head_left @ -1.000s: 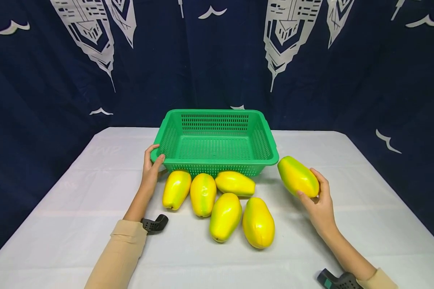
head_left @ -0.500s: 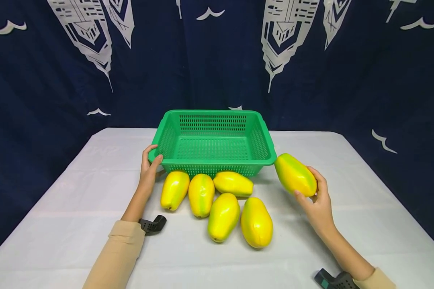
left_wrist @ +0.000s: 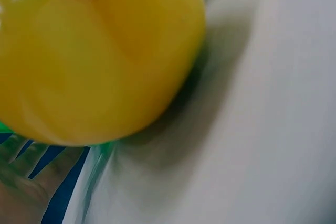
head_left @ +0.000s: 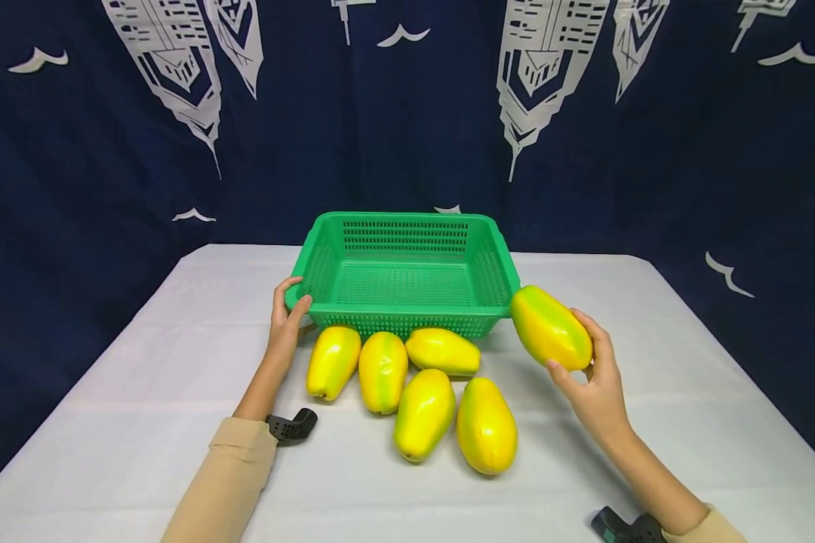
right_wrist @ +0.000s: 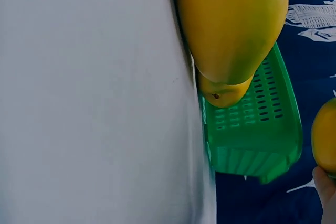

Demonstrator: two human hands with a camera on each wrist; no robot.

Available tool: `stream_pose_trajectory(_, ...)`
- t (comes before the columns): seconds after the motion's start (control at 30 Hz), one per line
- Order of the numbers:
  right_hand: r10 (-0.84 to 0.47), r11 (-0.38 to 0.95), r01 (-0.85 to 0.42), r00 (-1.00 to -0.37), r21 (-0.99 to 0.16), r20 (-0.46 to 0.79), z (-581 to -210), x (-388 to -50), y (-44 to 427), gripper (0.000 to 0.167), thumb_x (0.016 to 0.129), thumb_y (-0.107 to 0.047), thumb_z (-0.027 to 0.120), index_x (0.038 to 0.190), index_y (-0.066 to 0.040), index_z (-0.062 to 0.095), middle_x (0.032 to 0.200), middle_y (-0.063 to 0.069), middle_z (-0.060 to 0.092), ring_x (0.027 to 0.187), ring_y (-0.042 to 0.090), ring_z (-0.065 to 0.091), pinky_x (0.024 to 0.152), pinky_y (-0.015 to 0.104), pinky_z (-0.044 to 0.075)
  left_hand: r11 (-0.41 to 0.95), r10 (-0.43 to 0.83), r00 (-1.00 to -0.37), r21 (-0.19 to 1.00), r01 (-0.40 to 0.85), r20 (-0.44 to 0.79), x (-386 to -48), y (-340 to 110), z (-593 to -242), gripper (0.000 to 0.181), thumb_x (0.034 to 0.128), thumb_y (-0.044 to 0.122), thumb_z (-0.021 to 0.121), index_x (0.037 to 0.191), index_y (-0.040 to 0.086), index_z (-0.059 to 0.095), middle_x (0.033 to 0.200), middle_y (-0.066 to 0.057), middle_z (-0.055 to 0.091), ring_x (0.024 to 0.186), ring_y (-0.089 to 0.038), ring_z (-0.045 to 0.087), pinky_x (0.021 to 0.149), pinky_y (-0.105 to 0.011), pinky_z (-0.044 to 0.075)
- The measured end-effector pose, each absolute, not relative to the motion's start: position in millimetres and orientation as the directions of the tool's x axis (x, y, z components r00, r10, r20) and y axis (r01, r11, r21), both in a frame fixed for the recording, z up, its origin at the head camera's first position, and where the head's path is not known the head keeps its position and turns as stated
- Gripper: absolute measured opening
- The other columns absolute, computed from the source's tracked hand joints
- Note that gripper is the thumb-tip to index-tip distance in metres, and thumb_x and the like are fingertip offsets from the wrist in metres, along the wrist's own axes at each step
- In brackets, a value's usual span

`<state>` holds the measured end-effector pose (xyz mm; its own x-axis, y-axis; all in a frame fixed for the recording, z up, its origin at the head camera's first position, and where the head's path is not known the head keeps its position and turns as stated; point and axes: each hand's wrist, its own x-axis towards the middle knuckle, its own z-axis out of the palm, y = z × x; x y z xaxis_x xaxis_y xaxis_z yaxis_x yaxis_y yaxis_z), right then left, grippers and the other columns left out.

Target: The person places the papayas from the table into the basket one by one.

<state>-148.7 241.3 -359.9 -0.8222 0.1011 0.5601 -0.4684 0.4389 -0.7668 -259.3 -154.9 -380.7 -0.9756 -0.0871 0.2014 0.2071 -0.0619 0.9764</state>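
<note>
My left hand (head_left: 287, 324) grips the left front corner of the green plastic basket (head_left: 407, 310); part of that hand (left_wrist: 23, 182) shows low in the left wrist view. In my right hand (head_left: 601, 388) is a yellow-green papaya (head_left: 550, 328), held above the table at the basket's right front corner, thumb underneath and fingers behind. Whether it touches the rim I cannot tell. Several more papayas lie before the basket, including a sideways one (head_left: 443, 351) by its front wall and a larger one (head_left: 487, 426) nearest me. The basket's inside holds nothing.
A white cloth (head_left: 129, 437) covers the table. Behind it hangs a dark blue curtain (head_left: 407, 113) with white building prints. Black wrist-worn cameras sit at the left wrist (head_left: 293, 426) and right wrist (head_left: 626, 528).
My right hand has carried the papaya slightly left and up, closer to the basket's right front corner. My left hand keeps its grip on the basket; the other papayas stay put.
</note>
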Motion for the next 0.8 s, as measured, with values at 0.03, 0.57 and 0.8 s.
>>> stream_pose_trajectory(0.03,0.097,0.451,-0.472,-0.818,-0.758,0.567,-359,-149,241,0.073,0.076,0.011,0.059,0.139,-0.010,0.031,0.132,-0.015,0.035,0.107,0.004,0.041,0.083,0.004,0.037,-0.062,-0.083,-0.976,0.977,0.205,0.200,-260,-154,-381,0.045,0.0935,0.023,0.043,0.135,0.018,0.026,0.134,-0.011,0.028,0.107,-0.020,0.040,0.094,-0.053,0.039)
stream_pose_trajectory(0.57,0.116,0.446,-0.500,-0.790,-0.742,0.602,-340,-162,231,0.072,0.076,0.010,0.060,0.138,-0.010,0.031,0.137,-0.010,0.036,0.109,0.005,0.041,0.082,0.005,0.038,-0.039,-0.074,-0.973,0.974,0.224,0.220,-261,-156,-381,0.046,0.0937,0.025,0.043,0.136,0.019,0.026,0.134,-0.012,0.028,0.105,-0.019,0.040,0.094,-0.052,0.039)
stream_pose_trajectory(0.8,0.102,0.436,-0.524,-0.779,-0.732,0.618,-331,-167,228,0.071,0.077,0.010,0.059,0.138,-0.010,0.031,0.135,-0.009,0.036,0.110,0.006,0.042,0.084,0.005,0.039,-0.054,-0.084,-0.970,0.971,0.232,0.227,-261,-156,-384,0.044,0.0939,0.023,0.043,0.135,0.018,0.027,0.132,-0.013,0.029,0.104,-0.019,0.040,0.092,-0.052,0.040)
